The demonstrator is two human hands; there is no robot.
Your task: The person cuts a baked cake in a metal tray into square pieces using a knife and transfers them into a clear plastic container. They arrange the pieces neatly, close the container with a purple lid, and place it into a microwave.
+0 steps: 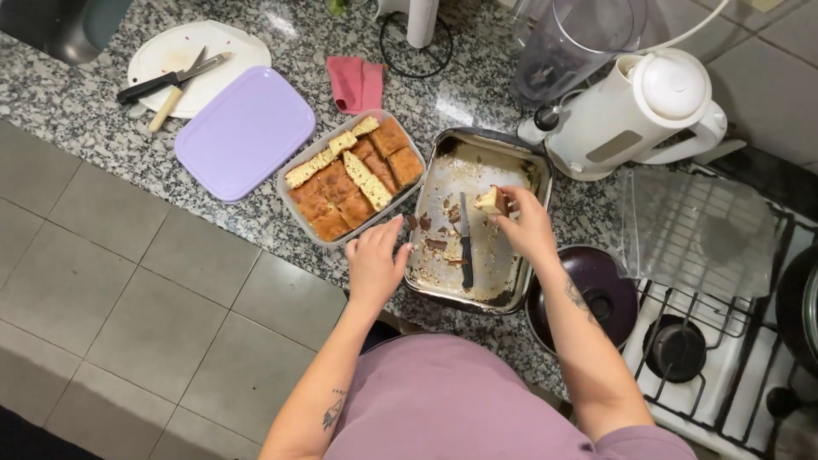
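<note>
Over the metal baking tray [511, 158], cake piece [488, 201] pinched in right hand [527, 226]; left hand [373, 262] empty.

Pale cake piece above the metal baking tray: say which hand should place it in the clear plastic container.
Right hand: it already pinches the pale cake piece. Left hand rests empty, beside the clear plastic container.

Lilac lid [245, 132], pink cloth [355, 83], white plate [223, 47], white kettle [635, 111], stove [724, 358].
</note>
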